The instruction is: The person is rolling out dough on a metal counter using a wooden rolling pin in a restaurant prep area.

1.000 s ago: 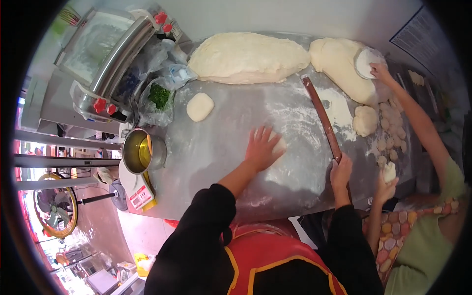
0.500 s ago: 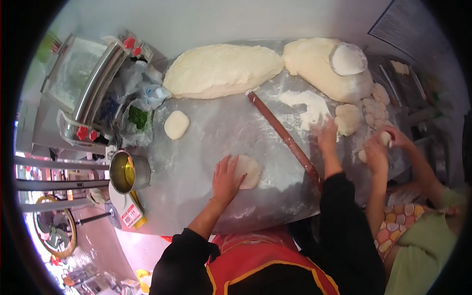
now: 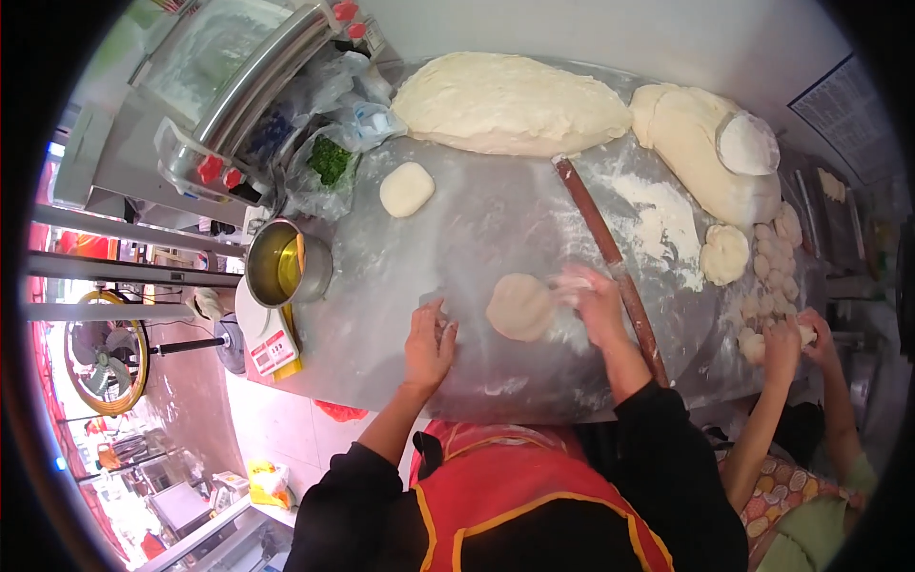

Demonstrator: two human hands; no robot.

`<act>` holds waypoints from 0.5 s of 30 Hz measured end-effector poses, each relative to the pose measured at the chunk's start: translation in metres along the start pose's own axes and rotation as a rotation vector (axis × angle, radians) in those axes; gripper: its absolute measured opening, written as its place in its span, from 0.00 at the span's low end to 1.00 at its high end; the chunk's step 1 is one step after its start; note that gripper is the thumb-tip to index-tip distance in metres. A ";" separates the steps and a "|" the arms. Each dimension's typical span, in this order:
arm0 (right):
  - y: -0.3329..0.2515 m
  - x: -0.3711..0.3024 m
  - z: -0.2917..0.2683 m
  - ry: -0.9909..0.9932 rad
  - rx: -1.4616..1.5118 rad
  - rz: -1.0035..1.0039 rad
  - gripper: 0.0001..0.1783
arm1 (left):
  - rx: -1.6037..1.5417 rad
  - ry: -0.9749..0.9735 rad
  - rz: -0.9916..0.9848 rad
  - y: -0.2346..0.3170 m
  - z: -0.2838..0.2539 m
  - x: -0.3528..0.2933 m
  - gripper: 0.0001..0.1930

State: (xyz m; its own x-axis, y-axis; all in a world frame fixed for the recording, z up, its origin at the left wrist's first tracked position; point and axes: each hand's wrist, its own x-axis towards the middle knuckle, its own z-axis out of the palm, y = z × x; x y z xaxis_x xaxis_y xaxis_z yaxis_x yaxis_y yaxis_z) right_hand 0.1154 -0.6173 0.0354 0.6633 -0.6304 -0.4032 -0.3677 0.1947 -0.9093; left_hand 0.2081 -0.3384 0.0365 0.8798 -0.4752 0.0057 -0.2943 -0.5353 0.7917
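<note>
A flat round piece of dough (image 3: pixel 520 307) lies on the floured metal table in front of me. My left hand (image 3: pixel 431 348) rests on the tabletop to its left, apart from it, fingers loosely apart and holding nothing. Just right of the dough is my right hand (image 3: pixel 593 303), its fingers smeared by motion over a streak of white flour. A long reddish-brown rolling pin (image 3: pixel 610 253) lies slantwise beyond that hand. Farther left sits a second flattened dough piece (image 3: pixel 407 189).
Two large dough masses (image 3: pixel 510 103) line the back, a bowl of flour (image 3: pixel 748 144) on the right one. Left stand a pot of yellow liquid (image 3: pixel 288 262), a scale (image 3: pixel 274 351) and bagged chopped greens (image 3: pixel 329 160). At right, a co-worker's hands (image 3: pixel 786 338) handle dough beside small dough balls (image 3: pixel 770 262).
My left hand has come off the dough piece to its left. My right hand has moved from the flour patch, across the rolling pin, to the dough's right side. The view has shifted.
</note>
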 end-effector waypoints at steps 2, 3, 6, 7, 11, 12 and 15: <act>0.012 -0.001 0.007 -0.039 0.098 0.014 0.17 | -0.019 0.021 0.021 0.000 -0.009 -0.004 0.22; 0.010 0.001 0.006 0.126 0.251 -0.019 0.18 | -0.016 0.027 0.038 -0.001 -0.015 -0.004 0.22; 0.026 -0.019 0.016 0.167 0.215 -0.090 0.20 | -0.028 0.040 0.057 -0.009 -0.029 -0.011 0.21; 0.037 -0.027 0.022 0.069 0.045 -0.114 0.20 | -0.037 0.037 0.057 -0.011 -0.033 -0.015 0.21; 0.052 -0.026 0.014 0.130 -0.337 -0.344 0.20 | -0.061 0.053 0.098 -0.023 -0.039 -0.025 0.20; 0.058 -0.025 0.012 0.098 -0.517 -0.463 0.21 | -0.067 0.049 0.102 -0.026 -0.040 -0.025 0.20; 0.021 -0.042 0.050 0.133 -0.485 -0.413 0.27 | -0.079 0.033 0.085 -0.032 -0.047 -0.033 0.19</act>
State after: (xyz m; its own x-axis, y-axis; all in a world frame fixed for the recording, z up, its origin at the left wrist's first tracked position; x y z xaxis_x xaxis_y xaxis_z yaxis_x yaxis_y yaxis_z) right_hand 0.1124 -0.5490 0.0278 0.7384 -0.6743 0.0143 -0.3729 -0.4258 -0.8244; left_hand 0.2061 -0.2720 0.0396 0.8653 -0.4924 0.0941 -0.3393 -0.4370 0.8330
